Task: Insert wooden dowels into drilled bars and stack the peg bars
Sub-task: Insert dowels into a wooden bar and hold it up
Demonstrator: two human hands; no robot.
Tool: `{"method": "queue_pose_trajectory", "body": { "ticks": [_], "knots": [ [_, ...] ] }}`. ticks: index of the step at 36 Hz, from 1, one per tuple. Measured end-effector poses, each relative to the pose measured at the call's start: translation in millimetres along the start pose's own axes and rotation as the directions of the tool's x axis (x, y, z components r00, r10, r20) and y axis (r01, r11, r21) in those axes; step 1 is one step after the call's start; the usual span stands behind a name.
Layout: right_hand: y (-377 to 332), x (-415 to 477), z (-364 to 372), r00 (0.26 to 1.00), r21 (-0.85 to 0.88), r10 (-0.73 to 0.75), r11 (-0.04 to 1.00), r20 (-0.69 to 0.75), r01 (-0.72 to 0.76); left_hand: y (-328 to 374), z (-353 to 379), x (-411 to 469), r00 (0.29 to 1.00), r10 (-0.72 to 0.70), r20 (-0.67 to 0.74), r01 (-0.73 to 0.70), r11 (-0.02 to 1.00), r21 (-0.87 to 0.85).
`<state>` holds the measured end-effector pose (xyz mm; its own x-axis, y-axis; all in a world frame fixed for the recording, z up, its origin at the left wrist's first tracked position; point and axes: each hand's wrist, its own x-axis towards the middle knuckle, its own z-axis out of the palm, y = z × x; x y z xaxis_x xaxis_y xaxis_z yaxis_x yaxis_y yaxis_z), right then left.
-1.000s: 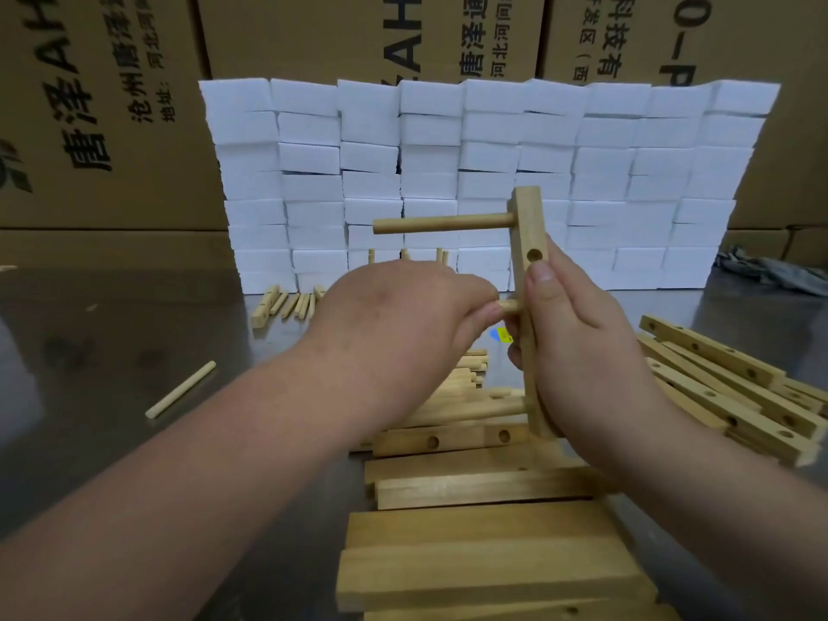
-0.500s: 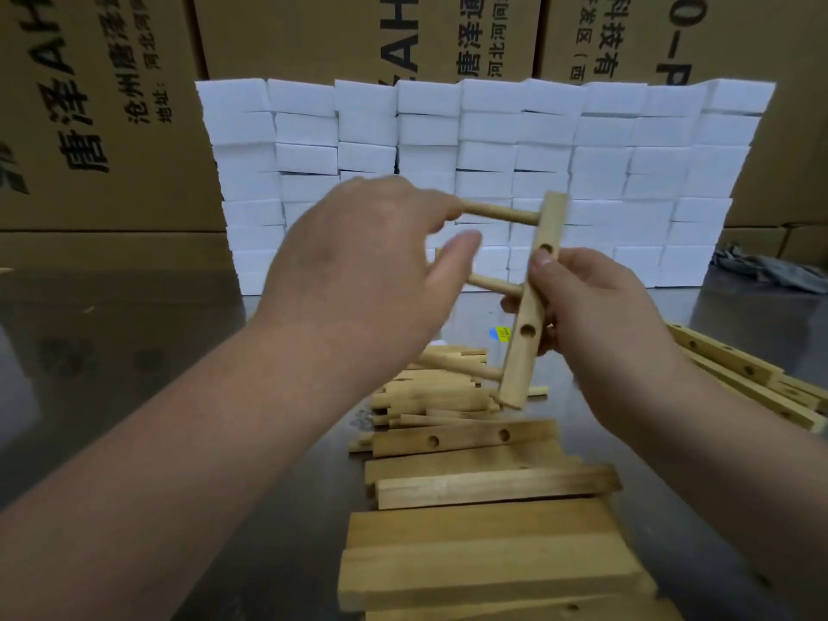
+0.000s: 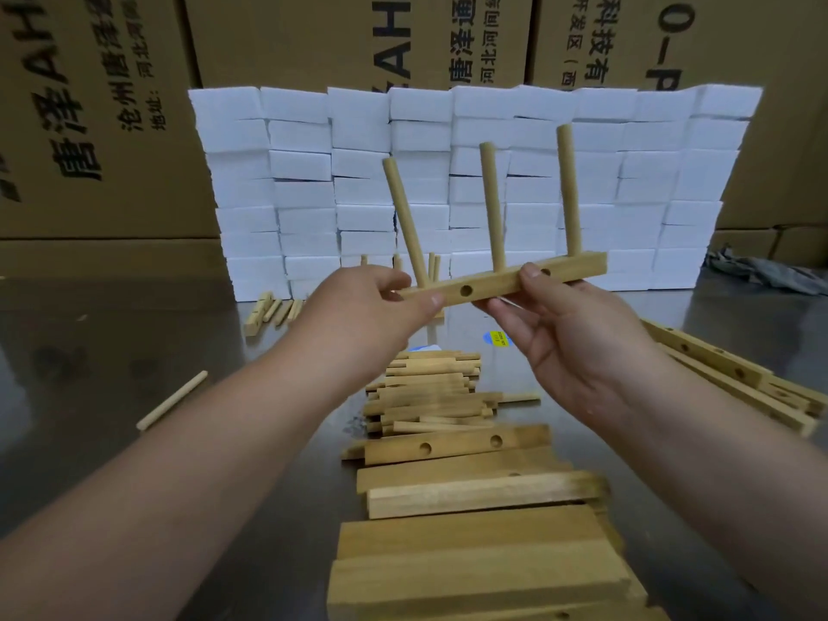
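I hold a drilled wooden bar (image 3: 497, 285) level in the air, with three dowels standing up from it: a left dowel (image 3: 404, 224), a middle dowel (image 3: 492, 203) and a right dowel (image 3: 569, 188). My left hand (image 3: 372, 313) pinches the bar's left end. My right hand (image 3: 569, 342) grips the bar near its middle, thumb on top. Below lies a heap of loose dowels (image 3: 430, 392). Plain drilled bars (image 3: 457, 445) lie stacked in front of me.
More drilled bars (image 3: 726, 378) are piled at the right on the dark metal table (image 3: 112, 347). A single dowel (image 3: 172, 400) lies at the left. Finished peg bars (image 3: 269, 309) lie by a wall of white foam blocks (image 3: 304, 181). Cardboard boxes stand behind.
The bar has turned from upright to level, so its dowels now point up. My left hand left the dowels and took the bar's left end.
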<state>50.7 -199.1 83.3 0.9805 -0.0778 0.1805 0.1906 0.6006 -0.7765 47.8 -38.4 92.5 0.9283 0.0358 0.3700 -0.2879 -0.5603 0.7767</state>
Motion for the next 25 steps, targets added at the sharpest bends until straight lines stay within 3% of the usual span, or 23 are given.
{"method": "queue_pose_trajectory", "body": {
  "ticks": [4, 7, 10, 13, 16, 22, 25],
  "knots": [
    [1.5, 2.4, -4.7, 1.000, -0.056, 0.027, 0.998, 0.013, -0.027, -8.1, 1.1, 3.8, 0.998, 0.047, 0.031, -0.044, 0.996, -0.083],
    [2.6, 7.9, -14.4, 0.998, -0.264, 0.020, 0.965, 0.065, -0.002, -12.6, -0.8, 8.0, 0.998, 0.053, 0.044, -0.049, 0.996, -0.072],
    [8.7, 16.4, -30.4, 1.000, -0.499, -0.006, 0.866, 0.023, 0.016, -17.5, -6.2, 14.7, 0.998, 0.062, 0.016, -0.061, 0.998, -0.035],
    [19.3, 24.5, -53.2, 0.989, -0.660, -0.106, 0.751, -0.099, 0.014, -25.1, -9.3, 29.6, 0.999, 0.040, -0.020, -0.040, 0.999, -0.012],
    [30.3, 27.0, -70.7, 0.976, -0.797, -0.185, 0.603, -0.119, 0.017, -37.0, -7.7, 54.4, 1.000, 0.005, -0.024, -0.004, 1.000, 0.024],
    [34.3, 31.4, -70.8, 0.983, -0.858, -0.173, 0.513, -0.066, 0.032, -79.9, 5.5, 108.2, 0.997, -0.083, -0.007, 0.082, 0.972, 0.221],
    [38.6, 28.4, -69.2, 0.998, -0.909, -0.060, 0.415, 0.012, 0.036, -99.5, 18.6, 127.6, 0.993, -0.115, -0.012, 0.114, 0.951, 0.289]
  ]
}}
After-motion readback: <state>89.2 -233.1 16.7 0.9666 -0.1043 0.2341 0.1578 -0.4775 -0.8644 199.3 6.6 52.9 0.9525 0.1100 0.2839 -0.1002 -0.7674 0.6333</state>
